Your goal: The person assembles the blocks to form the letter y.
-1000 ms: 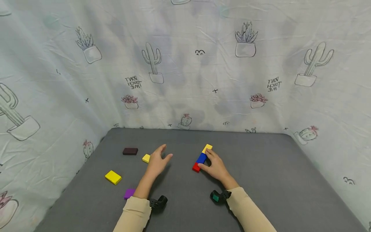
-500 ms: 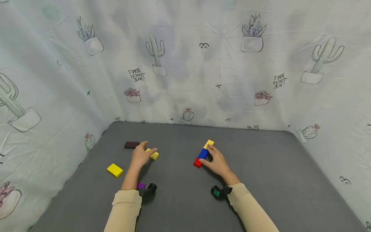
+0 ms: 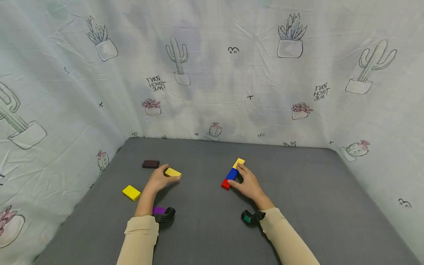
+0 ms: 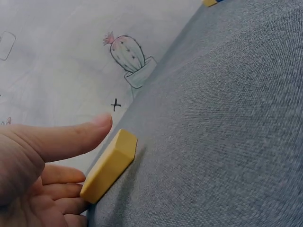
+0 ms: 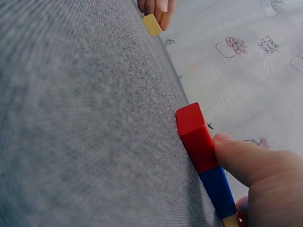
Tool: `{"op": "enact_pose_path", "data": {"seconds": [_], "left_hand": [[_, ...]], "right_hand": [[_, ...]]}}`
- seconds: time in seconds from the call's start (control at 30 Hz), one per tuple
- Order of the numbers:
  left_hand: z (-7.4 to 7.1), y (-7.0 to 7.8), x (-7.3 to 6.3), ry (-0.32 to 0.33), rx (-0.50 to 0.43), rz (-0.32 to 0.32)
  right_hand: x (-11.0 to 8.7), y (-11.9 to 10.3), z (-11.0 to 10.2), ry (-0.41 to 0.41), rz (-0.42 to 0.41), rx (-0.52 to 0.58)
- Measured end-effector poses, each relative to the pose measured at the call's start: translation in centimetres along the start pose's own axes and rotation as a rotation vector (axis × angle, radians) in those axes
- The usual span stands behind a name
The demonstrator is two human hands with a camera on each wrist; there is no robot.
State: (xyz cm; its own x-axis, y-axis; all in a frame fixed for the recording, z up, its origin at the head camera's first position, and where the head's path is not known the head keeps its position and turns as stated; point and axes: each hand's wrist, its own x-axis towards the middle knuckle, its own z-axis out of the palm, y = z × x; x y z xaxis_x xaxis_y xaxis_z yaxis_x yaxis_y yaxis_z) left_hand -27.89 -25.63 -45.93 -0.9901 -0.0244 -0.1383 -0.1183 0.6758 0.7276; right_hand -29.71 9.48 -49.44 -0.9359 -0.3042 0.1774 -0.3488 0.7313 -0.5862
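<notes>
On the grey table to the left, a pale yellow block (image 3: 173,172) lies between the spread thumb and fingers of my left hand (image 3: 159,180). The left wrist view puts the fingertips right at one end of this yellow block (image 4: 110,165), with the thumb just above its other end. My right hand (image 3: 247,186) holds a row of blocks laid end to end: red (image 3: 225,184), blue (image 3: 232,174) and yellow (image 3: 239,162). Its thumb (image 5: 227,142) is at the red block (image 5: 196,137); its fingers reach the yellow end, partly hidden.
A dark brown block (image 3: 150,164) lies behind the left hand, and a bright yellow block (image 3: 131,193) to its left. Under the left wrist, a purple block (image 3: 159,210) is partly covered by the wrist camera (image 3: 167,216). A patterned curtain (image 3: 212,73) surrounds the table (image 3: 205,221).
My left hand has moved left to the pale yellow block, and its thumb has come down toward the near end. The right hand stays at the row of blocks. The head view has tilted slightly.
</notes>
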Motion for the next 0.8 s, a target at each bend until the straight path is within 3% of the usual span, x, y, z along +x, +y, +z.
{"op": "enact_pose_path", "data": {"seconds": [0.37,0.8], "left_hand": [[0.28,-0.35,0.47,0.005,0.084,-0.001],[0.45,-0.55,0.09,0.034,0.103,0.031]], "right_hand": [[-0.05,-0.04,0.2,0.014,-0.003,-0.002],[-0.67,-0.67,0.6,0.029,0.001,0.005]]}}
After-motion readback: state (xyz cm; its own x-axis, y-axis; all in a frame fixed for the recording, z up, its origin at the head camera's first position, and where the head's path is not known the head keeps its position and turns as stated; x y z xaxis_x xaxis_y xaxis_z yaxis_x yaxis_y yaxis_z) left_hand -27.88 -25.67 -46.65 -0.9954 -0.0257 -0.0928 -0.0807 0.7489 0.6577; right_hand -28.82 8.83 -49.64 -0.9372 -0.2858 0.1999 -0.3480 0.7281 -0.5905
